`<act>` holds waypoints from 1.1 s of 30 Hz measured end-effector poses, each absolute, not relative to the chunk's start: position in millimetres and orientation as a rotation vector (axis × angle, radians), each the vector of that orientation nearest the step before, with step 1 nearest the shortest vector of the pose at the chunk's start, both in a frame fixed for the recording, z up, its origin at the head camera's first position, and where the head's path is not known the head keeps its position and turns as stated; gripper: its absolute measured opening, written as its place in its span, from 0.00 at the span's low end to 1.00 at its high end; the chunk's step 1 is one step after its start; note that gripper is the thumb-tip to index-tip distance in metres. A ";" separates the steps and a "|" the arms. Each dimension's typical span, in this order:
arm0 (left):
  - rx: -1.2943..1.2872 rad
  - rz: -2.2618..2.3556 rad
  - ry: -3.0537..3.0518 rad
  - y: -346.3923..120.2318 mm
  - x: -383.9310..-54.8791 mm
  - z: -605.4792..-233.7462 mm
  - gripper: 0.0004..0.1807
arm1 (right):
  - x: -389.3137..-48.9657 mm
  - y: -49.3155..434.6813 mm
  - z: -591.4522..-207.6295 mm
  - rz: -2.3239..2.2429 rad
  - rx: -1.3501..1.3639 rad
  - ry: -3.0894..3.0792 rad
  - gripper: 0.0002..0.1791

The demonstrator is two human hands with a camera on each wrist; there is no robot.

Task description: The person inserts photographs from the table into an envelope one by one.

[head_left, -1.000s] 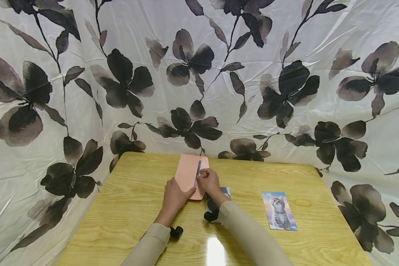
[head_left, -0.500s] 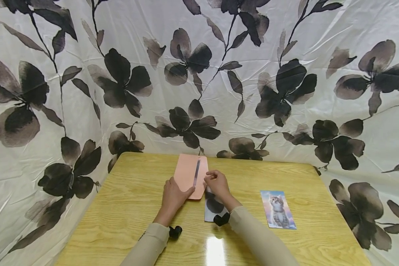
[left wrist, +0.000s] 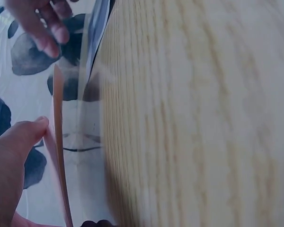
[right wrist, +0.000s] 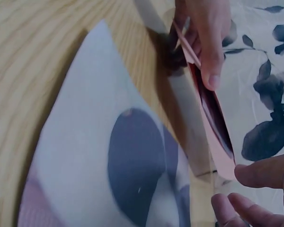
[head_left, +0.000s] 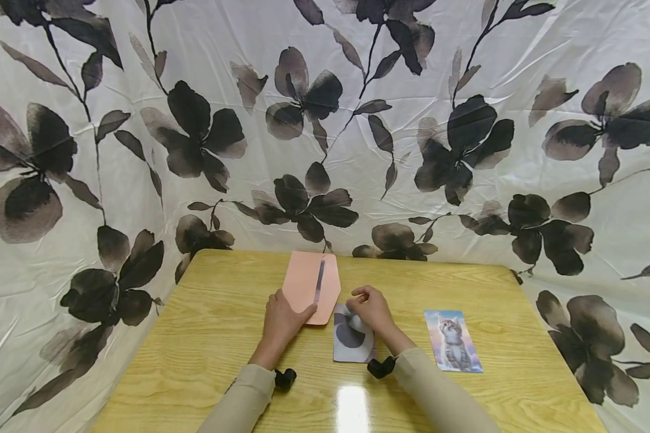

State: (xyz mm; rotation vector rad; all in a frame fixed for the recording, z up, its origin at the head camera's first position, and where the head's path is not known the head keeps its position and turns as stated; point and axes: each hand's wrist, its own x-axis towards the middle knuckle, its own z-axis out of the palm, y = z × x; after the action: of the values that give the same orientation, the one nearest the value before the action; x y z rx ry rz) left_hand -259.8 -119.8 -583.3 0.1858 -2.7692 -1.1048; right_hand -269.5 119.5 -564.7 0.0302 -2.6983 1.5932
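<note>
Draws empty right hand (head_left: 374, 308), with fingers parted, from pink envelope (head_left: 301, 276) to above grey-patterned card (head_left: 352, 340), pinching envelope in left hand (head_left: 283, 317), apparently leaving dark insert (head_left: 319, 280) seated.

Pink envelope (head_left: 307, 285) on a yellow, wood-grained table (head_left: 206, 325)
The middle card (head_left: 352, 343) is grey and white with a dark rounded patch; the right card (head_left: 454, 341) shows a grey-striped kitten against blue, pink and lilac; the sleeves (head_left: 244, 394) are beige; the far cloth (head_left: 352, 156) is white with black and grey-brown flowers.
</note>
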 end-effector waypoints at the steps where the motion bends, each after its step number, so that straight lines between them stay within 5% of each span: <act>1: 0.192 -1.114 -2.772 -119.8 -259.7 -583.2 0.56 | -268.4 121.9 -565.1 1.587 0.028 -2.705 0.17; 33: 0.180 -1.134 -2.771 -117.7 -260.1 -585.2 0.57 | -215.7 156.6 -574.5 1.124 0.044 -3.018 0.28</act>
State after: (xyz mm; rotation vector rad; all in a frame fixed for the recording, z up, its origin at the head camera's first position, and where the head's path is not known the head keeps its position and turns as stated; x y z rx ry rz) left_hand -260.1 -117.7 -585.2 0.1803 -2.7712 -1.1344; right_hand -215.7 156.6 -574.5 0.0445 -3.0180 1.1238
